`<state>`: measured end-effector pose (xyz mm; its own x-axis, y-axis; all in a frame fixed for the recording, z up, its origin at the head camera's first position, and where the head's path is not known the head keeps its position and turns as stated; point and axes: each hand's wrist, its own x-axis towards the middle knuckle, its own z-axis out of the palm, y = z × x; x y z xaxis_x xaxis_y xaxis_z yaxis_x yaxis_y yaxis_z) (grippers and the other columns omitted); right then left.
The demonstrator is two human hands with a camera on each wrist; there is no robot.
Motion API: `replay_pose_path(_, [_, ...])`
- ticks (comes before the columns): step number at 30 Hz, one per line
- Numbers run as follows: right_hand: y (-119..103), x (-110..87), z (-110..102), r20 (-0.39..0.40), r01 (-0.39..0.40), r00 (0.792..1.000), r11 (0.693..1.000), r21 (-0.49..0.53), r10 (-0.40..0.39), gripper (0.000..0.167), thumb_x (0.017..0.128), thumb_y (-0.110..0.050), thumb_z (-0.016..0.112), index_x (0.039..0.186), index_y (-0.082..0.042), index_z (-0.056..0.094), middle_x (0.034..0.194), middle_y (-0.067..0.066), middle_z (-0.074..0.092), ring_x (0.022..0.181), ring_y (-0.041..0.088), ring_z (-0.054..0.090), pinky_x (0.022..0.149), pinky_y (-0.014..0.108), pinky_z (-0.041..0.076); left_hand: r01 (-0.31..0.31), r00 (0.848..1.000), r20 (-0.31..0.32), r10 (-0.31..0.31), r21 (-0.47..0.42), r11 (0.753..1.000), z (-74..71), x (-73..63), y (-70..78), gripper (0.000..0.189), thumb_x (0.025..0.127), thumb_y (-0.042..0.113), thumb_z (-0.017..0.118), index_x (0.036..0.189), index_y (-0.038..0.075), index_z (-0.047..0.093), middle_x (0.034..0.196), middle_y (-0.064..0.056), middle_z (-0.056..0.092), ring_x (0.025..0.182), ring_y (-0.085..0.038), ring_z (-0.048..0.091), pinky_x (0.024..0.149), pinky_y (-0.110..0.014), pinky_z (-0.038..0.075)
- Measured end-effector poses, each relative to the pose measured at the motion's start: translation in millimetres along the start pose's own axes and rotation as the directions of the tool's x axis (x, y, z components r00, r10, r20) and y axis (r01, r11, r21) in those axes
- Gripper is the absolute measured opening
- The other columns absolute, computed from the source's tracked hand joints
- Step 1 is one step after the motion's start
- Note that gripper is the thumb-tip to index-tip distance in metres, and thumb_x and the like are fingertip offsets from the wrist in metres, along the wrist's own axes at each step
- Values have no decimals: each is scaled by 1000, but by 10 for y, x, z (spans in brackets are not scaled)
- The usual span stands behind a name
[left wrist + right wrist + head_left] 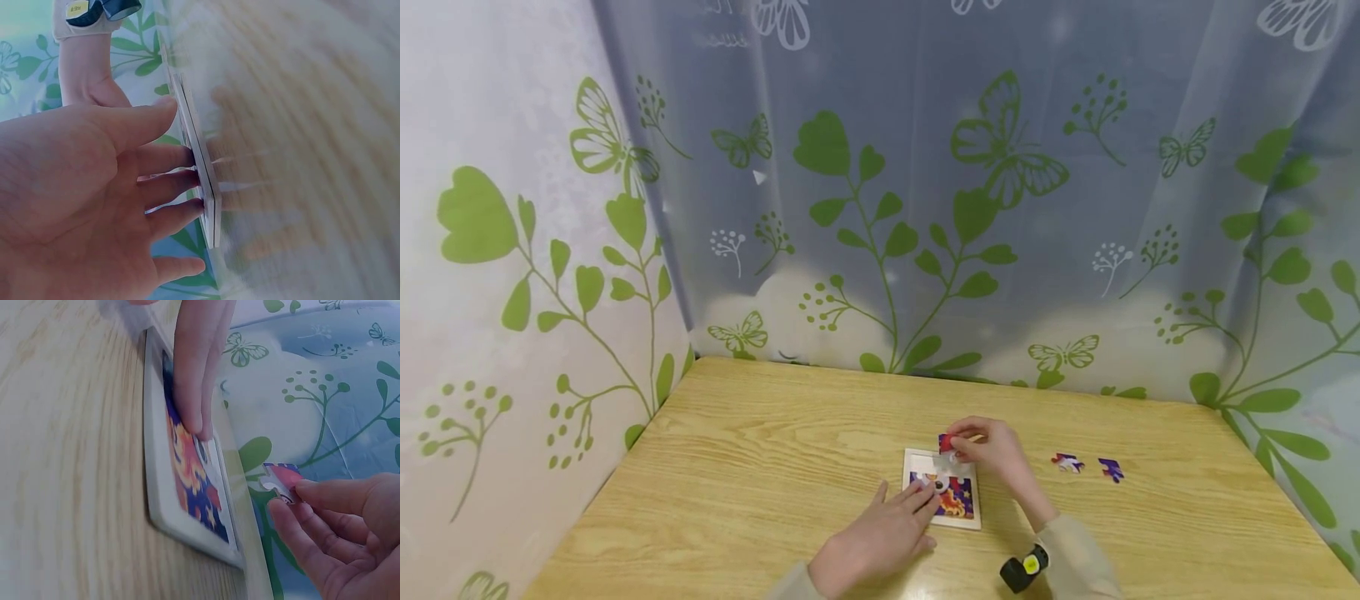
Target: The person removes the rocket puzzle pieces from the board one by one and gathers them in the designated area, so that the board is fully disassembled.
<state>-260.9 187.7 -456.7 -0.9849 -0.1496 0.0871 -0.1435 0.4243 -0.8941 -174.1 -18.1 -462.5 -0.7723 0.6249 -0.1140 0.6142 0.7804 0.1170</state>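
A white-framed jigsaw puzzle [961,523] lies on the wooden table, its lower part filled with purple, red and orange pieces and its upper part showing bare backing. My left hand [887,529] rests with straight fingers on the puzzle's left side; in the left wrist view the fingertips [187,215] touch the frame edge. Above the puzzle's top edge, my right hand [992,450] pinches a red and purple puzzle piece [284,479] between thumb and fingers. That piece is held off the board, tilted, with part of it covered by the fingers.
Two loose puzzle pieces, a red-white one [1067,462] and a purple one [1111,470], lie on the table [760,467] to the right of the frame. A black wrist device [1024,570] is on the right sleeve. A leaf-printed curtain [880,208] stands behind the table.
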Motion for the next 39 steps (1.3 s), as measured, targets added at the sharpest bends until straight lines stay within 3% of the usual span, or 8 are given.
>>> replay_pose_path(15, [196,-120,-429,-80,-98,993,991,-96,90,17,95,-3,68,110,5,71,99,16,73,78,26,72,69,37,63,3,1000,-1,-3,-26,1000,-18,-20,8,57,106,42,47,157,17,39,164,2,30,152,-17,27,121,-54,27])
replay_pose_path(26, [345,-180,-786,-101,-89,992,977,-192,71,20,96,-6,68,113,5,71,104,20,73,81,25,72,68,35,62,-6,1000,1,6,-37,999,-20,-15,-2,57,106,42,47,157,17,39,164,2,30,152,-18,27,121,-54,27])
replay_pose_path(31, [401,-161,-860,-94,-127,990,969,-212,109,17,96,-4,68,110,5,71,99,18,73,81,26,72,67,35,62,-2,1000,-1,2,-40,999,-29,-24,2,57,106,42,47,157,17,39,164,2,31,152,-18,27,121,-54,27])
replay_pose_path(39, [501,-117,-880,-60,-167,986,954,-248,157,21,89,-1,74,109,5,72,94,13,72,76,16,68,62,28,58,-4,1000,0,4,-36,999,-34,-31,10,58,106,42,47,157,17,39,164,2,31,152,-18,28,121,-54,28])
